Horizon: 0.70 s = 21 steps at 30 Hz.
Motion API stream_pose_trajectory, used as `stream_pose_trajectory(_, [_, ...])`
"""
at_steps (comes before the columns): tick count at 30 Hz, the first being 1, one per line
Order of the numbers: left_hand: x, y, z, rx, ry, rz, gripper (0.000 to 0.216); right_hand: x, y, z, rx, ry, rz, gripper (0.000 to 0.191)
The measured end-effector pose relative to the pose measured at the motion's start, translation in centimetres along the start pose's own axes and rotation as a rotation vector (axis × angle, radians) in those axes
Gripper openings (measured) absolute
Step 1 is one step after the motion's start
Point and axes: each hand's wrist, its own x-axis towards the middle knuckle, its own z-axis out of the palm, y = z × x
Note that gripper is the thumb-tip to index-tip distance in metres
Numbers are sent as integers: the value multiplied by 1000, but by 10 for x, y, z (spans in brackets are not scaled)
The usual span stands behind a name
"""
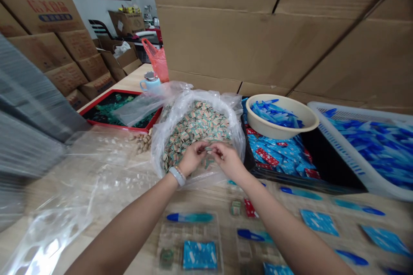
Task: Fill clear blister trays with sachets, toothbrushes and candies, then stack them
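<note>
My left hand (192, 159), with a bracelet and a pale bangle on its wrist, is pinched over the near side of a clear plastic bag (157, 148). The bag stands open, full of small tan-and-green square pieces (196, 121). My right hand (226, 160) meets it there, its fingertips pinched too. Between the two sets of fingertips shows a small greenish piece, blurred and partly hidden. Below the forearms lie clear compartment trays (174, 233) holding a blue pen-shaped plastic item (189, 217), a blue packet (200, 255) and a small green piece (167, 258).
Right of the bag, a cream basin (284, 131) of blue plastic items rests on a black crate (332, 172) with blue and red packets. Beyond is a white basket (342, 148). A red-rimmed tray (106, 122) and light-blue mug (150, 82) stand left. Cardboard (226, 43) walls the back.
</note>
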Motion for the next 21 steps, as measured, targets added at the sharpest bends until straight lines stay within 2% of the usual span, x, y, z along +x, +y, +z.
stream_pose_trajectory(3, [1,-1,0,-68,-59,-70,21,2,5,2,-75,27,35,17])
stream_pose_trajectory(7, [5,3,-5,-323,-150,-266,24,10,8,-1,-150,6,-14,15])
stream_pose_trajectory(9, [9,5,-6,-420,-116,-335,25,14,7,-3,-167,9,-45,14])
stream_pose_trajectory(13, [17,5,0,-504,38,-381,29,21,6,2,-187,76,-8,12])
stream_pose_trajectory(15, [17,3,2,-507,37,-379,31,22,7,7,-209,87,5,10])
stream_pose_trajectory(18, [11,2,-3,-454,-5,-390,31,18,13,15,-174,29,36,11])
stream_pose_trajectory(21, [3,5,-16,-354,73,-442,21,12,22,19,-142,-96,108,20])
